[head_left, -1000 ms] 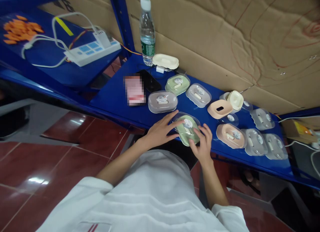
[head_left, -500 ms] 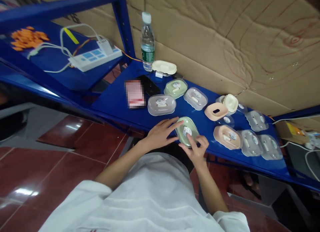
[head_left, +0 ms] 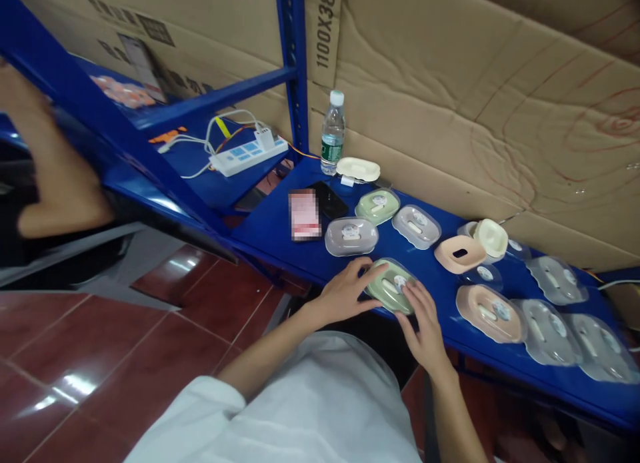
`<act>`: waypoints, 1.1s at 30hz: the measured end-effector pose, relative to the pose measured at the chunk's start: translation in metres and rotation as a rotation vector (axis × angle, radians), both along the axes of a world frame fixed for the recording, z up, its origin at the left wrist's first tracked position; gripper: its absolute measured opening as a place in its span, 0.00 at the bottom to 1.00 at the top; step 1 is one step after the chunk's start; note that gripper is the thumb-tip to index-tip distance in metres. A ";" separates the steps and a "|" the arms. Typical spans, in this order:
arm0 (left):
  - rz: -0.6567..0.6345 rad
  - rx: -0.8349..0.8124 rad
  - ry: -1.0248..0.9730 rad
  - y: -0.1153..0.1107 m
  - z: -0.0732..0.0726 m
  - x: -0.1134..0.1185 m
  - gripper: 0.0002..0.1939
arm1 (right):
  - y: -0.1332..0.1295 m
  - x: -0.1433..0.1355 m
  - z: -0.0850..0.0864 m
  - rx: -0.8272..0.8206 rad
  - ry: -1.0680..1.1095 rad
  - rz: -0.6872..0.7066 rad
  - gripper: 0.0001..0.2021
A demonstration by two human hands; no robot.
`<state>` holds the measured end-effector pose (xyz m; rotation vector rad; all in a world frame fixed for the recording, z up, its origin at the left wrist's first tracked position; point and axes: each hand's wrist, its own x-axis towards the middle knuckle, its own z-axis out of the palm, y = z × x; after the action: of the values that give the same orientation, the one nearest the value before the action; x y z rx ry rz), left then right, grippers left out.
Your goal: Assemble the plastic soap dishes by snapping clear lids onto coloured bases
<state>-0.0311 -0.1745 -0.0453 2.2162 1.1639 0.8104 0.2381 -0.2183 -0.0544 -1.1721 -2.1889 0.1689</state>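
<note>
A green oval case (head_left: 389, 288) under a clear cover lies at the front edge of the blue table (head_left: 265, 230), between my hands. My left hand (head_left: 350, 291) grips its left end, thumb below and fingers above. My right hand (head_left: 421, 320) holds the right end, its fingertips by a round sticker. Behind are a grey covered case (head_left: 351, 236), another green one (head_left: 378, 206) and a mauve one (head_left: 416, 226). To the right sit a peach tray with a dark slot (head_left: 460, 253), a peach covered case (head_left: 491, 313) and several grey ones.
A water bottle (head_left: 333, 135), a cream case (head_left: 359, 169) and two phones, one black (head_left: 327, 200), stand or lie at the back left. A power strip (head_left: 249, 155) rests on the neighbouring shelf. Another person's arm (head_left: 60, 163) shows at far left.
The view has shifted, bringing another person's arm into sight. The green case has turned between my hands, and my right fingers have moved off its middle to its right end.
</note>
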 end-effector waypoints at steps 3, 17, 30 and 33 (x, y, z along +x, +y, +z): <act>-0.039 0.010 -0.027 0.002 -0.001 -0.002 0.42 | 0.001 0.002 0.007 -0.101 -0.018 0.031 0.32; 0.028 -0.057 -0.144 0.011 -0.006 -0.010 0.39 | 0.018 -0.004 0.016 -0.012 -0.162 0.147 0.37; 0.126 -0.085 -0.164 0.016 0.001 -0.007 0.38 | 0.041 -0.012 0.014 0.087 -0.099 0.194 0.37; 0.094 -0.122 -0.162 0.016 0.003 -0.006 0.39 | 0.041 -0.010 0.013 0.083 -0.072 0.193 0.36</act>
<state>-0.0369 -0.1589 -0.0424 1.9717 1.2121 0.9139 0.2278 -0.1777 -0.0410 -0.9339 -2.3481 0.1169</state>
